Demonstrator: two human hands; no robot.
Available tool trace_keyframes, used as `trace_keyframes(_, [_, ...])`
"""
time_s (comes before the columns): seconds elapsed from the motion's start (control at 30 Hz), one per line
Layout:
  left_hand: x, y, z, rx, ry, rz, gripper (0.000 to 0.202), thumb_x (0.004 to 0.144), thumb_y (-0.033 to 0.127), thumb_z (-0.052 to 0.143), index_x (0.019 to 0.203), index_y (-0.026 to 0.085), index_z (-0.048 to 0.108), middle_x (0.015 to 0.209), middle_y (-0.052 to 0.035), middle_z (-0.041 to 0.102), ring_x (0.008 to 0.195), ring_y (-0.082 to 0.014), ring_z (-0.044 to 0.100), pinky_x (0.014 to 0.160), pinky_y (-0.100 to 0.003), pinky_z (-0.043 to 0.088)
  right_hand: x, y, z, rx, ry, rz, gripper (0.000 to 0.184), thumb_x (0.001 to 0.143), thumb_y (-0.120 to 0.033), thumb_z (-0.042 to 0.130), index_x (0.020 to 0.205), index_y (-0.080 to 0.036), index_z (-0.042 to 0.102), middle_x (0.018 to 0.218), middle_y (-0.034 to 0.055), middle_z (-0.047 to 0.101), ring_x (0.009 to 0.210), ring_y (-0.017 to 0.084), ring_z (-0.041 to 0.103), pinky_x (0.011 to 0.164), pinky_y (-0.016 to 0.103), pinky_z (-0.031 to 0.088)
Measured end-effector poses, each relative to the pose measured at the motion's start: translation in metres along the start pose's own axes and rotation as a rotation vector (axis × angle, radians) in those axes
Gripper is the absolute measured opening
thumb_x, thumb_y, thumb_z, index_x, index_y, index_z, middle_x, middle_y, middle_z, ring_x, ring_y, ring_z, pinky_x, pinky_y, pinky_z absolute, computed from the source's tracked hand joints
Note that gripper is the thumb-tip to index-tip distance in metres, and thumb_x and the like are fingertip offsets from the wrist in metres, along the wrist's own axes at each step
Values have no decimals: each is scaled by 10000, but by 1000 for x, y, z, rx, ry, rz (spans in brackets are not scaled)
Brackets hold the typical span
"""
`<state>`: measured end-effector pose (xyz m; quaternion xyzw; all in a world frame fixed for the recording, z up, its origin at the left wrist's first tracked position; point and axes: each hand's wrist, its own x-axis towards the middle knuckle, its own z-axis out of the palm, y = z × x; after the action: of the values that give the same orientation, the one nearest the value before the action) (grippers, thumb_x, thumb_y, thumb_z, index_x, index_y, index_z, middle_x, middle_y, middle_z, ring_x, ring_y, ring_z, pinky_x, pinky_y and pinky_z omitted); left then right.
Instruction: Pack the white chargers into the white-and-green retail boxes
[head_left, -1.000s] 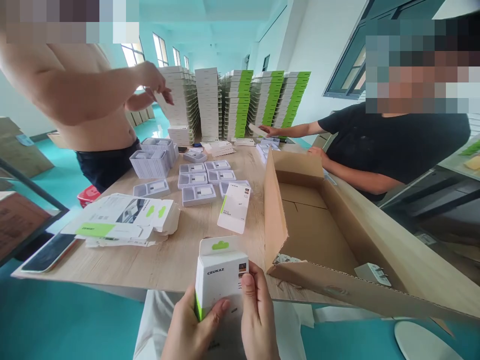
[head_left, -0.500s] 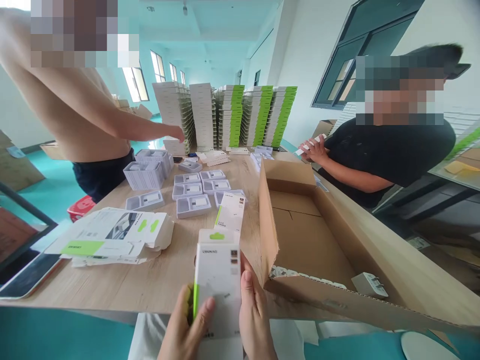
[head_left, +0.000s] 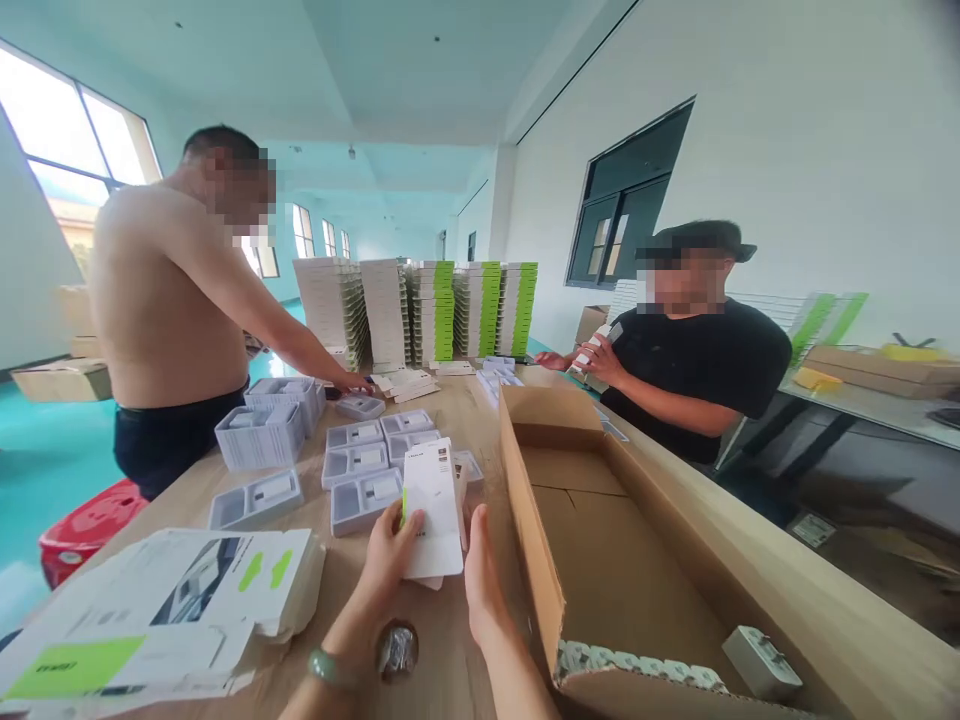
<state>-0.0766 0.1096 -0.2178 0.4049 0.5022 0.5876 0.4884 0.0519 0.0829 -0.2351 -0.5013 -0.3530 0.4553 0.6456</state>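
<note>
My left hand (head_left: pixel 388 560) holds a tall white retail box (head_left: pixel 431 508) with a green edge, upright over the wooden table (head_left: pixel 300 480). Its fingers lie against the box's lower left side. My right hand (head_left: pixel 484 580) stands open just to the right of the box, and I cannot see a grip on it. A green bead bangle (head_left: pixel 328 668) circles my left wrist. Below that wrist, a small shiny wrapped item (head_left: pixel 397 650) rests on the table. Plastic trays holding white chargers (head_left: pixel 366 500) lie just beyond my hands.
An open cardboard carton (head_left: pixel 559 530) stands to my right, with a white charger (head_left: pixel 761 662) inside. Flat printed cards (head_left: pixel 165 610) lie at lower left. Co-workers' hands (head_left: pixel 352 383) (head_left: pixel 596 365) work across the table, before tall stacks of boxes (head_left: pixel 435 310).
My head has lifted, widening the view. The box has moved farther from me, and my right hand has come off its side. The co-worker in black now holds a box higher.
</note>
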Motion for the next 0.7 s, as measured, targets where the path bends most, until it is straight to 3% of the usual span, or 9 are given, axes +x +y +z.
trace_keyframes(0.1, [-2,-11,-2,-61,-55,-26,572,513,491,890,944,133,778,897,-119,830,888,-334,742,739,-366,569,-11,-3,0,40,-57,9,692,797,-623,752,1326,-183,676,1406,170,706,1288,348,685,994,454,595])
trace_keyframes(0.17, [-4,-13,-5,-120,-55,-70,574,559,483,879,985,112,771,953,-158,830,927,-372,763,734,-390,591,-12,-5,8,124,-51,31,754,725,-507,847,1381,-209,624,1428,149,696,1264,339,701,970,435,608])
trace_keyframes(0.23, [-4,-13,-7,-199,37,-87,545,726,526,758,1097,128,730,1187,-187,793,1146,-376,731,874,-407,600,-5,-8,24,258,-8,108,801,719,-431,858,1433,-231,556,1326,138,757,1152,341,755,881,445,638])
trace_keyframes(0.3, [-3,-12,-8,-274,183,-75,507,901,534,535,1231,163,642,1453,-179,657,1371,-330,613,1075,-422,528,12,-10,45,361,62,181,757,775,-384,811,1454,-248,504,1176,118,808,1003,328,793,763,431,652])
trace_keyframes(0.37, [-2,-13,-9,-323,309,-56,471,960,507,409,1257,182,576,1558,-179,548,1437,-319,553,1158,-451,471,35,-12,69,375,143,201,631,873,-356,724,1448,-249,490,1146,114,801,947,294,791,712,396,647])
trace_keyframes(0.47, [2,-22,-14,-345,383,-54,379,933,480,483,1143,186,597,1480,-196,589,1318,-347,652,1103,-482,525,75,-13,105,357,264,226,477,1006,-363,616,1442,-212,495,1234,124,729,941,238,754,741,373,637])
trace_keyframes(0.57, [12,-36,-21,-348,394,-73,304,873,450,586,1008,188,661,1279,-183,708,1122,-340,752,975,-471,601,118,-17,135,295,351,235,430,1039,-414,622,1403,-194,557,1303,114,661,1005,231,710,819,410,629])
trace_keyframes(0.7, [24,-53,-25,-348,407,-71,243,833,428,621,893,201,682,1063,-156,768,949,-321,788,850,-445,632,172,-30,163,167,292,112,384,1025,-391,663,1348,-189,615,1313,105,660,1068,247,699,880,444,621])
